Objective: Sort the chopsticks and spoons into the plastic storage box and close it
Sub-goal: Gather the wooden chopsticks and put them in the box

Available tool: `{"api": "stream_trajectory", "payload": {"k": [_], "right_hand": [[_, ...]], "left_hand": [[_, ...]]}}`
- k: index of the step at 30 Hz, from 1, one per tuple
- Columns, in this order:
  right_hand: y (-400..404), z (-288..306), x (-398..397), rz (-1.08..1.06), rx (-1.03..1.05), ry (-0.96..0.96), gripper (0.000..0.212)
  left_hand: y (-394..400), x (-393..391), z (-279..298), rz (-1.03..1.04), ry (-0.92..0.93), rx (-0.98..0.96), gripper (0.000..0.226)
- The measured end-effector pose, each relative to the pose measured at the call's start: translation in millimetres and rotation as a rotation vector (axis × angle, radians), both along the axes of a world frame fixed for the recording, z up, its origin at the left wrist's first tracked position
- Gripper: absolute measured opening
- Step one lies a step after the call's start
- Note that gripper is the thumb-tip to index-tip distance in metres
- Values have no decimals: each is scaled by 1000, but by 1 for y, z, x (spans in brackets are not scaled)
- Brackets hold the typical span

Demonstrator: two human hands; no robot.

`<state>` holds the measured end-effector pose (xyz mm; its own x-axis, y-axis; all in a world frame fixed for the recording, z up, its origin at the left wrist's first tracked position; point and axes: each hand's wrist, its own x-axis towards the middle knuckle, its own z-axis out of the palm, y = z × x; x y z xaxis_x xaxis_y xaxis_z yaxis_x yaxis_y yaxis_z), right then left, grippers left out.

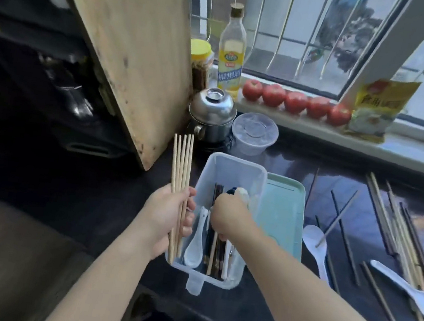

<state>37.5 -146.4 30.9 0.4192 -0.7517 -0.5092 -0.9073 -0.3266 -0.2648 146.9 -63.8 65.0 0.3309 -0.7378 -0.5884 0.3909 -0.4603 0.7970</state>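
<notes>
My left hand grips a bundle of pale wooden chopsticks, held upright just left of the plastic storage box. My right hand reaches down into the open box, fingers curled over the dark chopsticks lying there; I cannot tell whether it actually holds them. A white spoon lies in the box's left side. The green lid sits against the box's right edge. To the right on the dark counter, more loose chopsticks and two white spoons lie scattered. Tomatoes line the far windowsill.
</notes>
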Motion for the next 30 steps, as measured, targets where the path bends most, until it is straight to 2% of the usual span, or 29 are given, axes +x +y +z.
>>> {"api": "stream_trajectory", "payload": {"k": [2, 4, 8, 11, 14, 16, 18, 20, 24, 25, 28, 30], "right_hand": [[1, 13, -7, -200, 9, -200, 20], [2, 30, -17, -289, 12, -362, 24], [24, 63, -38, -362, 387, -723, 31], [27, 68, -42, -479, 366, -861, 32], [7, 64, -46, -726, 187, -931, 31], [-11, 59, -50, -696, -8, -825, 32], [-20, 51, -48, -438, -66, -490, 33], [-15, 36, -36, -192, -74, -185, 24], [0, 5, -11, -112, -8, -90, 15], [0, 2, -6, -48, -10, -21, 7], [-8, 1, 2, 124, -7, 167, 19], [-13, 3, 1, 210, -16, 227, 7]], "left_hand": [[11, 3, 8, -35, -4, 19, 22], [19, 3, 13, -70, 4, -2, 22], [16, -14, 22, -230, 83, -83, 25], [10, -25, 26, -328, 117, -77, 27], [14, -21, 25, -269, -64, 31, 23], [21, -8, 19, -113, -170, 85, 21], [27, 7, 12, 21, -171, 90, 21], [32, 15, 11, 78, -114, 86, 22], [34, 13, 14, 81, 4, 61, 24], [35, 13, 15, 73, 23, 55, 23], [37, 14, 15, 74, 57, 33, 23], [38, 14, 14, 65, 44, 33, 23]]}}
